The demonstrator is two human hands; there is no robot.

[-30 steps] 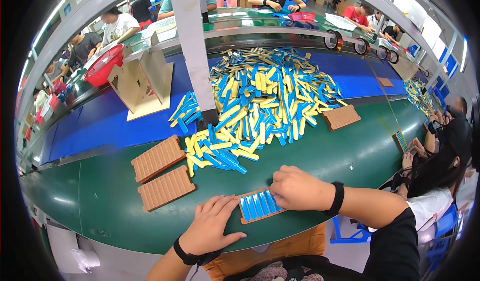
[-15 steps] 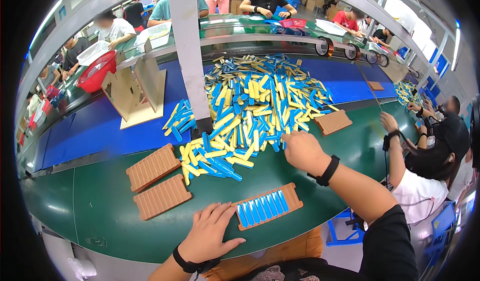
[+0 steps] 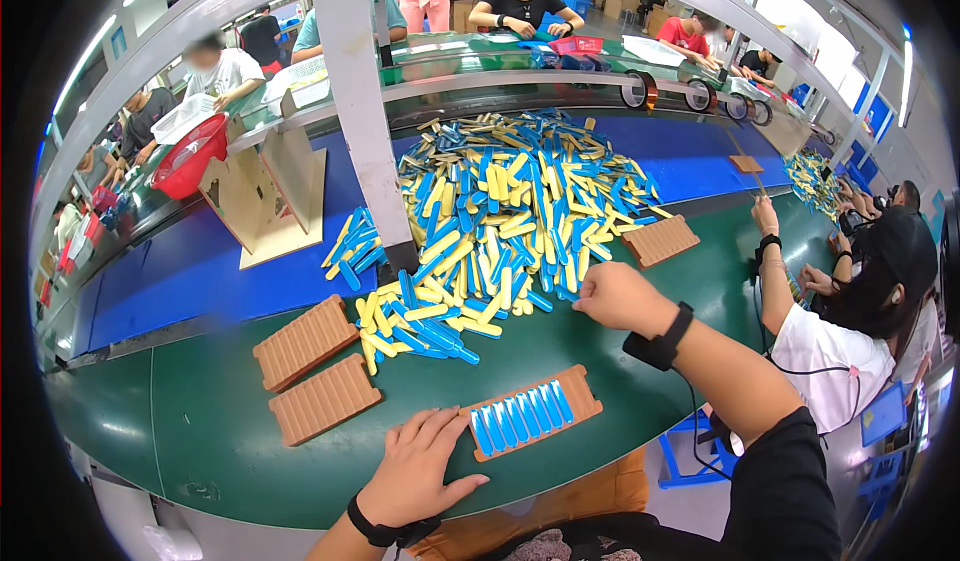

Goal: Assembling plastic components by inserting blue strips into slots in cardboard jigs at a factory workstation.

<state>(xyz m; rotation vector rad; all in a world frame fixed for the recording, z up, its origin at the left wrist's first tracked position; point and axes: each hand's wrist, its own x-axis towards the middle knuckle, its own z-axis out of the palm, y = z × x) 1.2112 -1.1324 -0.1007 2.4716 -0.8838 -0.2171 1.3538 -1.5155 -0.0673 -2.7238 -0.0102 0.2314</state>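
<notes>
My left hand (image 3: 418,461) lies on the green surface with fingers stretched out, its fingertips at the left end of a brown grooved tray (image 3: 588,401). Several blue strips (image 3: 521,419) with rounded ends lie side by side in the tray's grooves. At the right edge of a heap of blue and yellow strips (image 3: 500,221), my right hand (image 3: 628,299) is closed, thumb and fingers pressed together. Whatever is between those fingertips, if anything, is hidden. A black band is on each wrist.
Two more brown grooved trays (image 3: 306,343) (image 3: 325,399) lie to the left, and another (image 3: 661,241) right of the heap. A grey post (image 3: 365,111) rises beside the heap, near a wooden stand (image 3: 270,196). A co-worker (image 3: 835,326) sits at my right; others work across the belt.
My right hand has shifted slightly right and nearer, away from the strips, and its fingers have curled together. My left hand stays by the tray. The view has tilted a little.
</notes>
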